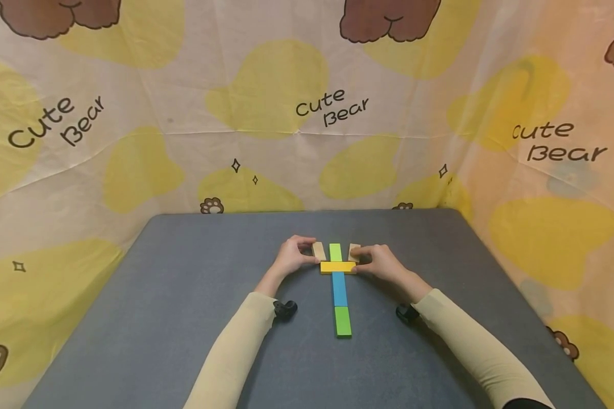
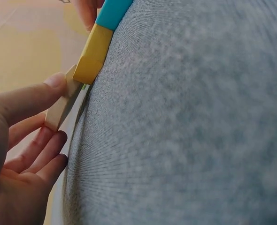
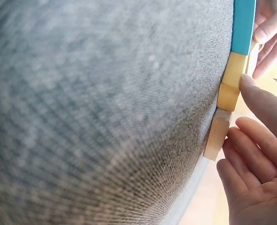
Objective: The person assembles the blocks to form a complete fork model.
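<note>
A cross of coloured wooden blocks lies flat: a light green block (image 1: 335, 252) at the far end, a yellow block (image 1: 337, 267) crosswise, then a blue block (image 1: 340, 288) and a green block (image 1: 343, 322) nearest. My left hand (image 1: 289, 257) pinches a plain wooden block (image 2: 62, 105) by its ends, thumb near the yellow block. On the other side, a second plain wooden block (image 3: 217, 133) slants beyond the yellow block's right end. My right hand (image 1: 386, 266) touches it with its fingertips, while its thumb rests on the yellow block.
The blocks lie on a grey table (image 1: 184, 329), toward its far edge. A patterned cloth (image 1: 266, 113) hangs behind and along both sides. Dark wrist cameras sit under the left wrist (image 1: 285, 309) and right wrist (image 1: 406, 313).
</note>
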